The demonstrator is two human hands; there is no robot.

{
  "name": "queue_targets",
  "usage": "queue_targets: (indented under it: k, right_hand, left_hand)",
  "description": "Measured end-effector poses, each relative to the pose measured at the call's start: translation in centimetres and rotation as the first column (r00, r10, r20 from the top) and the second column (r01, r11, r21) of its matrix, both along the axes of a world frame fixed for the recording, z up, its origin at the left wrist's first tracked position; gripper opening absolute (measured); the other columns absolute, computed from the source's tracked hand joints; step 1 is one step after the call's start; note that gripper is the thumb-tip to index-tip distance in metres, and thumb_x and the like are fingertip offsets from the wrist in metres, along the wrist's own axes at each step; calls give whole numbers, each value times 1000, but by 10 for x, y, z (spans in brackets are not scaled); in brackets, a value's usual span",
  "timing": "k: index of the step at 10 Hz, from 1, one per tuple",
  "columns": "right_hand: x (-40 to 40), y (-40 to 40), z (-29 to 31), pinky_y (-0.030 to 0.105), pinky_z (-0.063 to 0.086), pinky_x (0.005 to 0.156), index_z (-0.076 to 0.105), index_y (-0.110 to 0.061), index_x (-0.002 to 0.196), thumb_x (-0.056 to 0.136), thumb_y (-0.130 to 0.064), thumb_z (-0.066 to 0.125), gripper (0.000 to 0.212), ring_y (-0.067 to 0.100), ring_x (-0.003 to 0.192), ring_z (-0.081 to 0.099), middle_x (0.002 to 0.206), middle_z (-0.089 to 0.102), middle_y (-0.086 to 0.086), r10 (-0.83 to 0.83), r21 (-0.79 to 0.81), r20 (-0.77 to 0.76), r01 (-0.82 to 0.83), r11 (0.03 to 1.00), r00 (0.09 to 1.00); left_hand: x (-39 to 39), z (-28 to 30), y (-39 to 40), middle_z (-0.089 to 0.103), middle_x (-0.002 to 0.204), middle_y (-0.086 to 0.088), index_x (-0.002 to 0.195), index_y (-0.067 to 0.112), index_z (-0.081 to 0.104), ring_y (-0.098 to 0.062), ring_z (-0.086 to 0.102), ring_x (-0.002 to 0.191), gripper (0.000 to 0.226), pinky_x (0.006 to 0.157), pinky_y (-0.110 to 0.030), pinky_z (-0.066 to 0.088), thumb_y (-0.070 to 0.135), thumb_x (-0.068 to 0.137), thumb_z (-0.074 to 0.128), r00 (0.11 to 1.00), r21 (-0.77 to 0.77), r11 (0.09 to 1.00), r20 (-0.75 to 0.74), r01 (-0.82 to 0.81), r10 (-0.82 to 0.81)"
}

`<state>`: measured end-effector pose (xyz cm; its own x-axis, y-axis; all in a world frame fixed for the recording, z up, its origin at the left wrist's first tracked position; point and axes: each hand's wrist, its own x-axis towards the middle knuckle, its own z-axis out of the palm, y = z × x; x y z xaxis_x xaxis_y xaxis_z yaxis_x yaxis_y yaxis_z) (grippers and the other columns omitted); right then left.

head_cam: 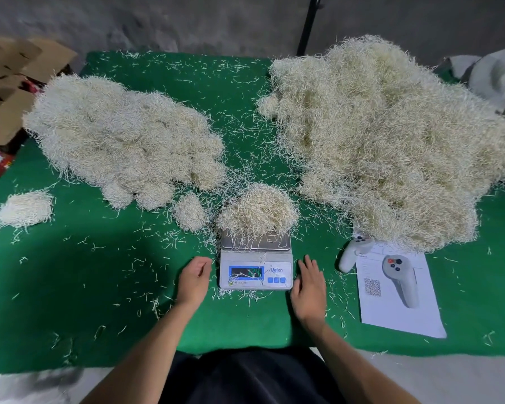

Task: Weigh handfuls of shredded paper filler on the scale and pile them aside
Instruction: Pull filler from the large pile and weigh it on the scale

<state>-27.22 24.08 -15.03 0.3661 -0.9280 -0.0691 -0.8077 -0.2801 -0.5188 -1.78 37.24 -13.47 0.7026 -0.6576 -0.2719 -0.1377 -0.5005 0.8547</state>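
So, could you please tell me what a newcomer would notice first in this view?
Two big heaps of shredded paper filler dominate the green table: the larger heap at right, the flatter heap at left. Between them a digital scale carries a handful of filler, with the left hand and right hand open beside it.

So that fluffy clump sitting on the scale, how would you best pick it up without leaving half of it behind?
Probably by cupping both hands around the base of the clump, the left hand coming in from its left side and the right hand from its right. It is a loose, rounded mound overhanging the scale platform, so a pinch from the top would likely lift only a few strands.
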Motion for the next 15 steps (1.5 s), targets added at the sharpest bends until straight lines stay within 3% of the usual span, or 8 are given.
queue_targets:
  k: [2, 4, 5, 7, 9, 10, 13, 15]
  right_hand:
    - [-2, -3, 0, 38, 11, 128, 48, -14, 152, 104, -18, 48, 48, 19, 156, 22, 165, 32, 0, 8, -10, -71, -9, 1000, 997]
    - [20, -51, 38, 36, 54, 73, 68, -15, 110, 109, -37, 39, 36, 19, 81, 67, 90, 71, 0, -241, 112, 234, 220, 969, 942]
    - [52, -80, 81, 32, 57, 69, 63, -19, 118, 108, -47, 39, 38, 8, 74, 62, 91, 68, -1, -260, 171, 485, 201, 965, 835]
    - [126, -95, 126, 17, 52, 57, 61, -14, 125, 101, -33, 64, 30, 5, 64, 65, 96, 69, 7, -49, 382, 535, -190, 904, 844]
    - [142, -130, 166, 21, 49, 55, 67, -6, 110, 106, -11, 48, 20, 9, 57, 57, 75, 66, -7, -58, 478, 642, -340, 810, 765]
    - [143, -168, 187, 21, 53, 64, 65, 2, 126, 106, -7, 50, 27, 11, 73, 64, 110, 70, 16, -244, 589, 611, -226, 776, 753]
    - [135, -257, 233, 25, 62, 70, 55, 13, 130, 104, 3, 52, 28, 16, 86, 64, 137, 56, 24, -637, 709, 616, 27, 705, 463]
    - [145, -233, 224, 55, 45, 112, 51, 4, 131, 97, -4, 48, 35, 37, 121, 60, 132, 57, 26, -746, 795, 606, -250, 553, 276]
  left_hand:
    - [-3, 1, -4, 70, 100, 4, 108, 12, 68, -10, 66, 94, 12, 85, -22, 52, 10, 100, 59, 1000, 11, 1000, 0, -22, 22]
    - [2, 39, -41, 59, 98, 12, 110, 27, 60, -14, 60, 95, 14, 77, -25, 50, 31, 106, 47, 980, -19, 989, -142, -146, 142]
    - [7, 72, -87, 51, 137, -2, 143, 17, 45, -20, 53, 123, 51, 108, -44, 43, 51, 106, 35, 978, -60, 986, -150, -158, 147]
    - [-9, 110, -149, 19, 167, -4, 159, 27, 22, -30, 25, 151, 91, 119, -57, 26, 85, 89, 25, 981, 80, 982, -104, 172, -163]
    - [18, 145, -174, 17, 165, -5, 160, 33, 9, -30, 27, 148, 132, 115, -53, 29, 85, 56, 71, 867, -144, 989, -497, -42, -35]
    - [38, 153, -173, 17, 164, -10, 160, 28, 7, -34, 26, 147, 143, 116, -56, 28, 73, 48, 83, 849, -163, 987, -520, 13, -97]
    - [42, 165, -183, 21, 163, -9, 156, 26, 21, -33, 25, 146, 126, 115, -61, 22, 49, 50, 86, 792, -193, 974, -610, -122, -22]
    - [44, 169, -199, 71, 109, -19, 82, 20, 72, -32, 73, 87, 29, 69, -46, 60, 47, 71, 75, 532, -271, 888, -846, -372, -36]
